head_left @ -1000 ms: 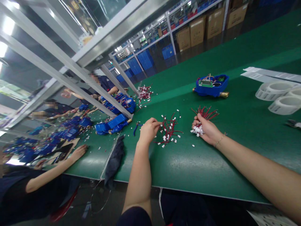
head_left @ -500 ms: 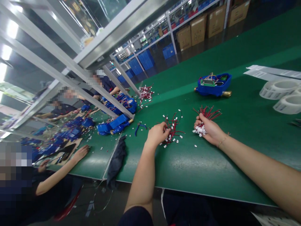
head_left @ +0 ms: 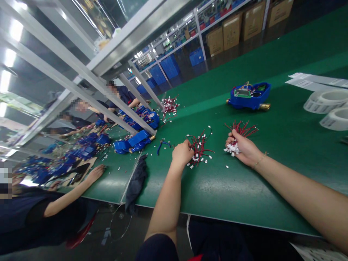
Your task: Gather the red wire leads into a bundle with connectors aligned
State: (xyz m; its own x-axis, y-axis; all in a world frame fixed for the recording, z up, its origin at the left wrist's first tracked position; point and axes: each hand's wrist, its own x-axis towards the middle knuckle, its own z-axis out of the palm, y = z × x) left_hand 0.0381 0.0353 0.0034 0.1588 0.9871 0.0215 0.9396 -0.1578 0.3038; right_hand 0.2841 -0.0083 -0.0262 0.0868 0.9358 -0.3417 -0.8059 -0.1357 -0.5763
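A thick bundle of red connector wires [head_left: 241, 127] with white plugs [head_left: 232, 148] is wrapped in my right hand [head_left: 243, 145]. Its wire ends fan out above the thumb, while the plugs hang below the fingers. My left hand [head_left: 182, 152] is closed at the left edge of a loose pile of red connector wires [head_left: 200, 146] on the green table [head_left: 217, 195]. The fingertips touch the pile and hide whatever is between them. One loose white plug [head_left: 227, 166] lies between the two hands.
Beyond my right hand sits an open blue housing [head_left: 248, 97] with brass ends. Label rolls [head_left: 318, 103] lie at the right. Blue-handled pliers [head_left: 162, 145], a dark cloth [head_left: 136, 183] and a metal shelf post [head_left: 144, 127] are to the left, near a co-worker's hand [head_left: 95, 173].
My left hand's fingers have shifted slightly at the pile's left edge. My right hand keeps its bundle in the same place. The view has turned a little.
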